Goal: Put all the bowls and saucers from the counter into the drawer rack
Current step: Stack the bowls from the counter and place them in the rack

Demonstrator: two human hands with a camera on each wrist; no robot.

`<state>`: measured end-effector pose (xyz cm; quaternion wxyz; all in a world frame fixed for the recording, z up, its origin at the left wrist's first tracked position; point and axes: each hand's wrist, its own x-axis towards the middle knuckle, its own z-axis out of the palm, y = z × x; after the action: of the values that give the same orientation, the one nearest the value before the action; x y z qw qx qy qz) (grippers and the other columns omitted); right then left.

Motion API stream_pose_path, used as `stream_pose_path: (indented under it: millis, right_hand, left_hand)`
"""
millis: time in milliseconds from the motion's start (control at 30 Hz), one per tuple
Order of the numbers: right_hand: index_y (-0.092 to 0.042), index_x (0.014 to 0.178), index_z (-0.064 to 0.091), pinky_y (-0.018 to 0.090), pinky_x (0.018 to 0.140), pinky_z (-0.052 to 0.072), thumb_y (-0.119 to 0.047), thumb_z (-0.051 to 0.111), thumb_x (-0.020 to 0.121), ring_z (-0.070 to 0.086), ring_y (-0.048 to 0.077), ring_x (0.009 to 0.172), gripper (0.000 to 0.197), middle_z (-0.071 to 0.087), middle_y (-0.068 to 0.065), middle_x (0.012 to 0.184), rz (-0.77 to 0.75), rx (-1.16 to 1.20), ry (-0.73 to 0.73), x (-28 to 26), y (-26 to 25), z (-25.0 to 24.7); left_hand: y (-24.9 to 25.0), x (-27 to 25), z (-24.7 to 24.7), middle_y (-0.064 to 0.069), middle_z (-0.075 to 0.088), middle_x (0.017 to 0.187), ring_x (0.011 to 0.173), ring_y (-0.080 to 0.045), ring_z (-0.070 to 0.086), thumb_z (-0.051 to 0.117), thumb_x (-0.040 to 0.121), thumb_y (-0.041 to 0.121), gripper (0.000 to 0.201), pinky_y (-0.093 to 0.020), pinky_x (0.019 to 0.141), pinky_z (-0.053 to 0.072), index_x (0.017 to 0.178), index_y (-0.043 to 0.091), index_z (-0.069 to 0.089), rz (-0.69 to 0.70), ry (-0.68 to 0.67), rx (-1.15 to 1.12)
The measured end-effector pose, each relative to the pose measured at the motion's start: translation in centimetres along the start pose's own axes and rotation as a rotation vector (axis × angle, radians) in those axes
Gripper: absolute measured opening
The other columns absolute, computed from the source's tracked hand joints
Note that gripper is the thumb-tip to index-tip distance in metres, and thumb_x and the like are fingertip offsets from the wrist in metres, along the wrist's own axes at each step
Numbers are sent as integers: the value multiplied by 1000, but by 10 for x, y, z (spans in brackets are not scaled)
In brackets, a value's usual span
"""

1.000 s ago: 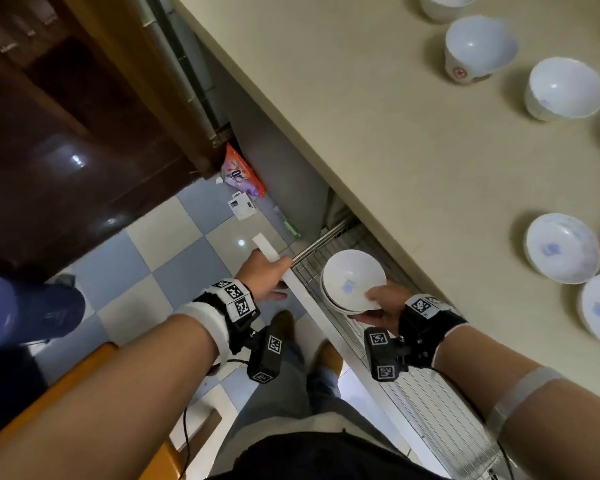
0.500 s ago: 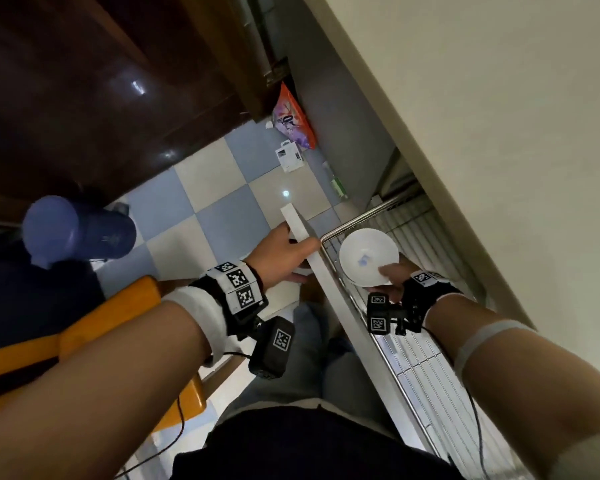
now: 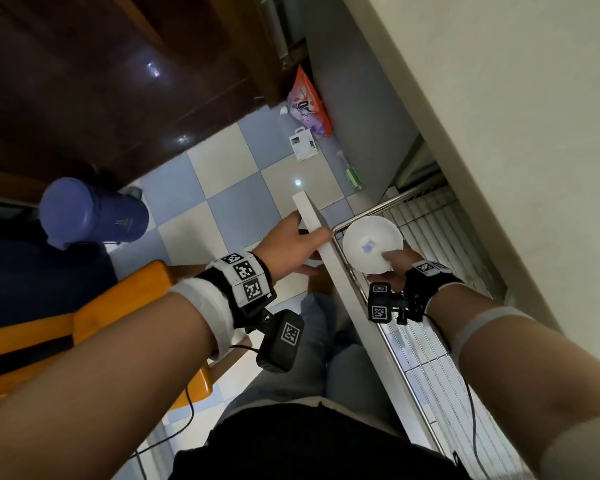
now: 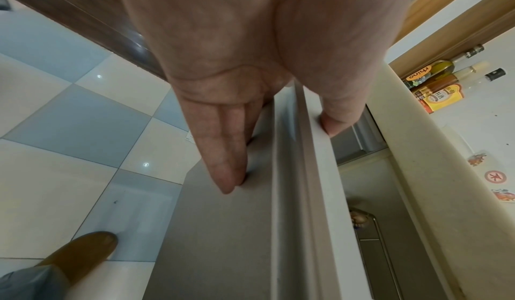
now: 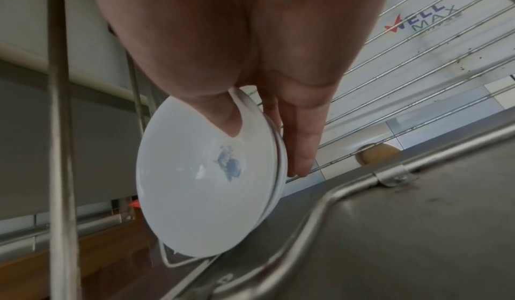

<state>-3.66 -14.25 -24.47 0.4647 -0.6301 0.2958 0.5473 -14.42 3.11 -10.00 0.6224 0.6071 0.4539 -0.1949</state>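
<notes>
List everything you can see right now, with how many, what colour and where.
saucers: two stacked, white with blue motif, over the rack's corner
drawer rack: one, steel wire, pulled out under the counter
drawer front: one, white
counter: one, cream, at right
snack bag: one, orange and purple, on the floor
jug: one, blue, at left
bottles: several, on the counter
left hand: grips the drawer front
right hand: fingers pinch the saucers
</notes>
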Motion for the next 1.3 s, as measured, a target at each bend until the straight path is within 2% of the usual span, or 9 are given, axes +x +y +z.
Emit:
stream_pose_path:
  millis: [167, 300, 467, 567, 667, 767, 833, 967, 1300]
  right_hand:
    - [-20, 147, 36, 59, 85, 55, -3, 45, 94, 57, 51, 114, 56, 49, 26, 134, -2, -28, 9, -1, -4, -5]
    - [-14, 144, 42, 44, 75, 51, -9, 46, 97, 55, 37, 108, 48, 50, 16, 118, -40, -130, 51, -15, -7, -10]
    - [-12, 127, 55, 44, 100, 44, -20, 51, 96, 50, 30, 118, 32, 48, 13, 130, -87, -277, 138, -51, -20, -17]
    - [-24, 79, 50, 33, 82, 47, -22, 52, 95, 50, 19, 83, 16, 48, 5, 104, -141, -253, 161, -78, -29, -16]
    - [-20, 85, 62, 30, 66, 43, -20, 49, 97, 58, 19, 79, 17, 64, 3, 91, -103, -94, 94, -118, -47, -7]
    - [-16, 108, 64, 32, 69, 51, -17, 41, 99, 67, 29, 100, 25, 72, 11, 104, -194, -6, -24, -180, -69, 18]
    - [-12, 115, 66, 34, 76, 56, -15, 47, 95, 71, 31, 99, 28, 73, 13, 108, -323, 72, -7, -210, -85, 30]
    - [-9, 113, 69, 35, 76, 60, -11, 55, 90, 73, 27, 83, 27, 74, 13, 102, -522, 246, 178, -250, -115, 29]
    - [-6, 113, 63, 41, 80, 59, -15, 59, 93, 72, 34, 87, 23, 68, 13, 105, -638, 584, 453, -283, -159, -58]
  left_hand:
    - [4, -3, 0, -8, 71, 113, 95, -22, 74, 63, 94, 27, 38, -40, 78, 64, 128, 13, 56, -32, -16, -29]
    - [6, -5, -1, -10, 69, 118, 99, -24, 72, 64, 94, 29, 41, -46, 82, 63, 131, 13, 54, -73, -44, -33]
    - [21, -7, -14, 1, 57, 138, 117, -22, 64, 68, 90, 47, 63, -48, 99, 49, 140, 17, 43, -121, -123, 183]
    - [40, -1, -31, -3, 49, 147, 123, -24, 58, 72, 82, 58, 92, -34, 92, 46, 151, 13, 31, -109, -130, 484]
    - [74, 7, -44, -10, 49, 148, 132, -30, 52, 72, 83, 46, 83, -34, 104, 44, 149, 10, 36, 21, 40, 582]
    - [127, 10, -52, -10, 64, 101, 97, -28, 62, 65, 84, 29, 18, -29, 80, 42, 93, 14, 63, 252, 83, 578]
    - [169, 8, -52, -8, 55, 85, 80, -23, 52, 61, 87, 23, 17, -29, 72, 35, 72, 20, 53, 354, -56, 624]
    - [233, -2, -35, -4, 49, 74, 66, -16, 49, 46, 101, 9, 27, -26, 59, 34, 75, 17, 48, 283, -355, 600]
    - [340, 19, 43, -8, 64, 95, 95, -29, 64, 55, 100, 19, 8, -36, 87, 43, 94, 14, 55, 318, -440, 508]
